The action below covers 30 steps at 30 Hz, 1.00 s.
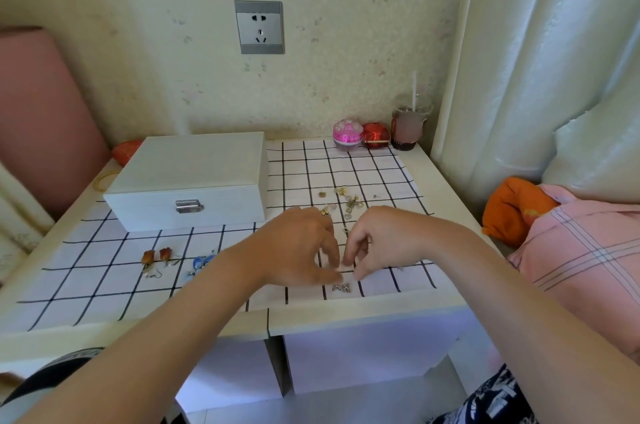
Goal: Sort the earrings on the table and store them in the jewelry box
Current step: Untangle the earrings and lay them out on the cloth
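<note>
Head view is showing the left hand (304, 247) and right hand (375, 243) meeting with curled fingertips (whether gripping anything I cannot tell) above small silver earrings (341, 287), while orange drop earrings (156, 255) and blue glass earrings (202, 263) are lying apparently sorted left of them, a gold-and-silver heap of earrings (346, 203) is waiting beyond, and the white latched jewelry box (187, 177) is sitting closed.

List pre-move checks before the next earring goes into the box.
1. Box open to take earrings: not ok, the lid is shut and the latch faces front.
2. Earring held: cannot tell. The left hand and right hand meet at the fingertips, but that spot is too blurred.
3. Orange pair matched: ok, they lie side by side on the cloth.
4. Pile sorted: not ok, it sits mixed behind the hands.
5. Cup out of the way: ok, it stands at the far right corner.
</note>
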Each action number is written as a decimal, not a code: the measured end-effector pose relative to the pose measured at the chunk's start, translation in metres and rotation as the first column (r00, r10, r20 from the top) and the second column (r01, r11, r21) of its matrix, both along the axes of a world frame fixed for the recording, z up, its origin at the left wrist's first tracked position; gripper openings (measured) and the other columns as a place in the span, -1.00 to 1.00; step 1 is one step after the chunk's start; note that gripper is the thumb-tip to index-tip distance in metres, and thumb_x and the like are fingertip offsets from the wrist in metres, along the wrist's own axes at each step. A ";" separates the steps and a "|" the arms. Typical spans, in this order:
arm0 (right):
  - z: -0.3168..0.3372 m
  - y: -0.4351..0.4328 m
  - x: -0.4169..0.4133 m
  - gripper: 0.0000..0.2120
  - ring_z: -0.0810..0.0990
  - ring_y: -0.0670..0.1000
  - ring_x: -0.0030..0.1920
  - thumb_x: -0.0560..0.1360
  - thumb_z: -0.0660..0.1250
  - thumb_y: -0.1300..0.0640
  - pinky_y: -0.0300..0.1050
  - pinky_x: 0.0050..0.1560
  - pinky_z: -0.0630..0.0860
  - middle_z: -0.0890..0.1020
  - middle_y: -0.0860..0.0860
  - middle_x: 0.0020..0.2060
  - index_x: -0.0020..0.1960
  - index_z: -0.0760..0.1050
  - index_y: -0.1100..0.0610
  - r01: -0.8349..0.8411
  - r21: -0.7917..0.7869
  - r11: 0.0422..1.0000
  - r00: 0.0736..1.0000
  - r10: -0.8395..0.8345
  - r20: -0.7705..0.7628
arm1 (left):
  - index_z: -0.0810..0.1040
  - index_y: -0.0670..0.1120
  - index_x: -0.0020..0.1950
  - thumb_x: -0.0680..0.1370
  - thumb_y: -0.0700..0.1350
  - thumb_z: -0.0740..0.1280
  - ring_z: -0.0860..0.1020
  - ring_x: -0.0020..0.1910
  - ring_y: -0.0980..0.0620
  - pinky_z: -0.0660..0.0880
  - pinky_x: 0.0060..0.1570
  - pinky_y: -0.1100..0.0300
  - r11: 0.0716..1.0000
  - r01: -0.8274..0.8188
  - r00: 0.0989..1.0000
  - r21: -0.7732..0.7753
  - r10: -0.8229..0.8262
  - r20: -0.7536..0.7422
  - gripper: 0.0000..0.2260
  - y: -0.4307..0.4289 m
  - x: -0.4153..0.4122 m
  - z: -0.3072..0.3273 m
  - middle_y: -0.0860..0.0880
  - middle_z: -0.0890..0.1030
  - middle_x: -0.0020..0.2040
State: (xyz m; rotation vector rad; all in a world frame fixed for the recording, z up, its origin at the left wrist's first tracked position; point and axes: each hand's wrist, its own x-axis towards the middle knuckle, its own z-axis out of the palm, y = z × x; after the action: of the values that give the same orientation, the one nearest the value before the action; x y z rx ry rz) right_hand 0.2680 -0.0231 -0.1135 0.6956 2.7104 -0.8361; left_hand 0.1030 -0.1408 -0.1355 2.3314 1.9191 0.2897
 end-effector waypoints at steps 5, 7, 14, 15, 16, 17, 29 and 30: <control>0.011 0.039 0.006 -0.88 0.55 -0.33 -0.23 0.43 0.54 0.05 -0.41 -0.23 0.34 0.65 -0.22 -0.21 -0.05 0.71 -0.11 0.208 0.036 0.978 0.953 -0.194 -0.232 | 0.66 0.14 -0.01 0.53 0.18 0.35 0.45 -0.13 0.34 0.44 -0.08 0.27 0.984 -0.178 0.970 -0.006 0.176 0.166 -0.83 0.019 -0.025 0.025 0.20 0.54 -0.05; 0.007 0.054 0.001 -0.89 0.58 -0.26 -0.13 0.47 0.50 0.08 -0.36 -0.18 0.35 0.66 -0.19 -0.15 -0.04 0.70 -0.12 0.298 0.074 0.952 0.909 -0.260 -0.326 | 0.66 0.10 0.03 0.57 0.07 0.35 0.48 -0.15 0.32 0.45 -0.08 0.33 0.971 -0.241 0.951 -0.001 0.236 0.201 -0.87 0.035 -0.035 0.026 0.21 0.55 -0.06; -0.011 0.081 -0.029 -0.84 0.62 -0.15 -0.03 0.46 0.49 0.11 -0.05 0.09 0.57 0.67 -0.16 -0.11 -0.04 0.68 -0.15 0.270 0.170 0.948 0.940 -0.222 -0.258 | 0.64 0.06 0.13 0.61 -0.11 0.27 0.46 -0.08 0.17 0.41 -0.01 0.27 0.953 -0.286 0.948 -0.104 0.297 0.117 -0.81 0.081 -0.045 0.012 0.11 0.60 0.08; -0.012 0.082 -0.033 -0.83 0.61 -0.14 -0.05 0.46 0.49 0.11 -0.05 0.09 0.57 0.66 -0.17 -0.12 -0.03 0.69 -0.14 0.244 0.171 0.955 0.952 -0.202 -0.231 | 0.63 0.08 0.13 0.61 -0.12 0.25 0.46 -0.06 0.15 0.42 0.01 0.25 0.952 -0.278 0.951 -0.127 0.291 0.106 -0.80 0.085 -0.044 0.008 0.11 0.58 0.09; -0.013 0.081 -0.036 -0.83 0.61 -0.14 -0.07 0.46 0.50 0.12 -0.07 0.08 0.57 0.65 -0.17 -0.14 -0.03 0.70 -0.13 0.219 0.173 0.960 0.961 -0.182 -0.209 | 0.62 0.09 0.14 0.61 -0.13 0.23 0.46 -0.04 0.13 0.41 0.00 0.24 0.952 -0.265 0.954 -0.154 0.282 0.100 -0.78 0.087 -0.044 0.005 0.11 0.57 0.09; -0.013 0.081 -0.039 -0.83 0.60 -0.16 -0.09 0.45 0.50 0.12 -0.09 0.05 0.56 0.64 -0.18 -0.16 -0.02 0.70 -0.12 0.198 0.174 0.965 0.968 -0.166 -0.186 | 0.62 0.10 0.13 0.61 -0.14 0.22 0.47 -0.03 0.12 0.40 -0.01 0.24 0.950 -0.249 0.957 -0.187 0.271 0.103 -0.77 0.089 -0.044 0.001 0.12 0.56 0.08; -0.018 0.072 -0.052 -0.93 0.53 -0.18 -0.24 0.43 0.52 0.07 -0.18 -0.19 0.42 0.59 -0.21 -0.31 -0.09 0.70 -0.06 0.143 0.200 0.969 0.989 -0.134 -0.058 | 0.61 0.12 0.07 0.59 -0.15 0.28 0.53 -0.05 0.13 0.44 -0.04 0.27 0.941 -0.278 0.937 -0.191 0.309 0.161 -0.80 0.089 -0.057 -0.010 0.14 0.59 0.02; -0.018 0.072 -0.051 -0.94 0.55 -0.18 -0.22 0.43 0.53 0.08 -0.19 -0.18 0.43 0.60 -0.20 -0.29 -0.12 0.69 -0.05 0.149 0.185 0.971 0.988 -0.139 -0.065 | 0.61 0.12 0.08 0.59 -0.15 0.28 0.52 -0.05 0.13 0.42 -0.04 0.27 0.944 -0.281 0.935 -0.176 0.310 0.172 -0.80 0.090 -0.057 -0.007 0.14 0.58 0.02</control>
State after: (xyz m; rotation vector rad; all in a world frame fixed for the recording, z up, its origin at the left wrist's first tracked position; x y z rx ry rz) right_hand 0.2167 0.0487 -0.1314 0.9331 2.8395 -0.6381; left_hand 0.0461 -0.0510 -0.1428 1.8423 2.1073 0.3738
